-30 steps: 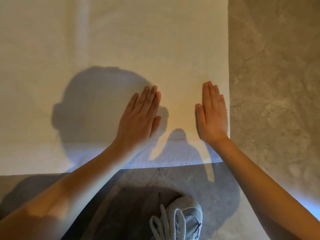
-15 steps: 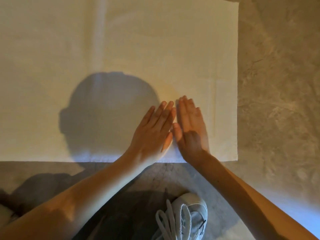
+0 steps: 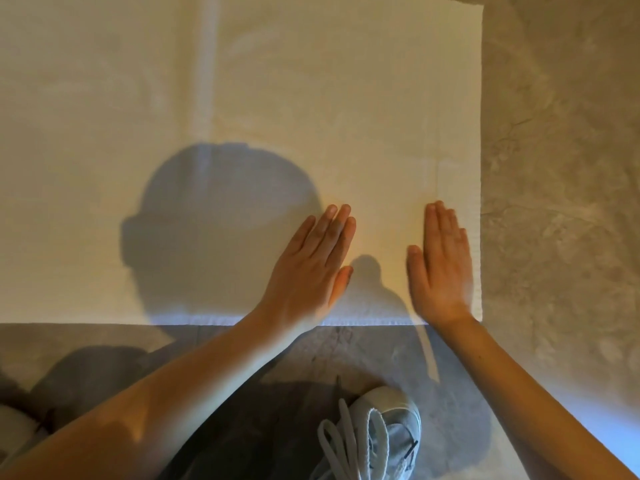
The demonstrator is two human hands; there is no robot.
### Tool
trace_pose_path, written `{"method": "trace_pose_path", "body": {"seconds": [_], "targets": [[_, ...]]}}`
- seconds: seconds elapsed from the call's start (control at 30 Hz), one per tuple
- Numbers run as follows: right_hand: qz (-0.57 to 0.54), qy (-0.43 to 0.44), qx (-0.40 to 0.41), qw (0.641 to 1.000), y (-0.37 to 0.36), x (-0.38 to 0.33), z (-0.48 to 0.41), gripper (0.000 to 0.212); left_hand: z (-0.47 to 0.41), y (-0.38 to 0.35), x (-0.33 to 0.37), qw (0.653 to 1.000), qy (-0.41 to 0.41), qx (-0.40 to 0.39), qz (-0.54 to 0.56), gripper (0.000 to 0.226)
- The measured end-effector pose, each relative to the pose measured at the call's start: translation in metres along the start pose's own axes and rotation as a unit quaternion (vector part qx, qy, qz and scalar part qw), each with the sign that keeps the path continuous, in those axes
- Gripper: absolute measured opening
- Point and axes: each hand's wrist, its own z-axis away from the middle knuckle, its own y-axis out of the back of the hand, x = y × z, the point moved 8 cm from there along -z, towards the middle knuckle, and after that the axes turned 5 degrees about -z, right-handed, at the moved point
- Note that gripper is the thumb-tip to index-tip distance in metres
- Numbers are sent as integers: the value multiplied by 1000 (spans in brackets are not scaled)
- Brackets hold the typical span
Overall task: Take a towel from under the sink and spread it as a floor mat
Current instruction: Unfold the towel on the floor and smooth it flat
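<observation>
A large white towel [image 3: 277, 98] lies spread flat on the grey stone floor [image 3: 561, 168], filling most of the view. Its right edge and near edge are straight and visible; its left side runs out of frame. My left hand [image 3: 311, 268] rests palm down on the towel near its near edge, fingers together. My right hand [image 3: 441, 265] lies flat beside the towel's right edge, close to the near right corner. Neither hand grips the cloth. A fold crease runs down the towel at the upper left.
A grey laced sneaker [image 3: 374, 434] stands on the floor just below the towel's near edge, between my forearms. Part of another shoe shows at the bottom left corner. Bare mottled stone floor lies to the right of the towel.
My right hand slid rightwards across the towel from beside my left hand to the right edge. The left hand stayed nearly in place.
</observation>
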Motion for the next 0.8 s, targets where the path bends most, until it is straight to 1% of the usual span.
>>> {"method": "trace_pose_path", "body": {"seconds": [0.07, 0.17, 0.23, 0.33, 0.47, 0.5, 0.6, 0.67, 0.7, 0.8], "targets": [[5, -5, -4, 1000, 5, 12, 3, 62, 0, 1, 1, 1000, 6, -11, 14, 61], [-6, 10, -4, 1000, 14, 6, -1, 63, -4, 6, 0, 999, -6, -22, 45, 58], [-40, 40, 6, 998, 27, -13, -16, 63, -10, 17, -8, 999, -21, -17, 41, 55], [-81, 109, 39, 990, 63, -59, -55, 63, -29, 45, -35, 999, -31, 5, 20, 54], [-92, 195, 73, 974, 124, -134, -117, 60, -72, 103, -92, 999, -36, 16, -27, 55], [-90, 213, 80, 970, 141, -153, -132, 60, -84, 121, -109, 998, -43, 17, -52, 56], [-88, 247, 86, 961, 189, -202, -170, 61, -111, 170, -164, 984, -51, 19, -172, 58], [-86, 269, 87, 956, 210, -231, -194, 61, -123, 196, -198, 975, -31, 24, -219, 59], [-86, 277, 87, 953, 216, -243, -205, 60, -128, 204, -211, 974, -16, 24, -224, 59], [-104, 266, 72, 956, 202, -266, -238, 55, -142, 203, -234, 979, 40, 27, -200, 60]]}}
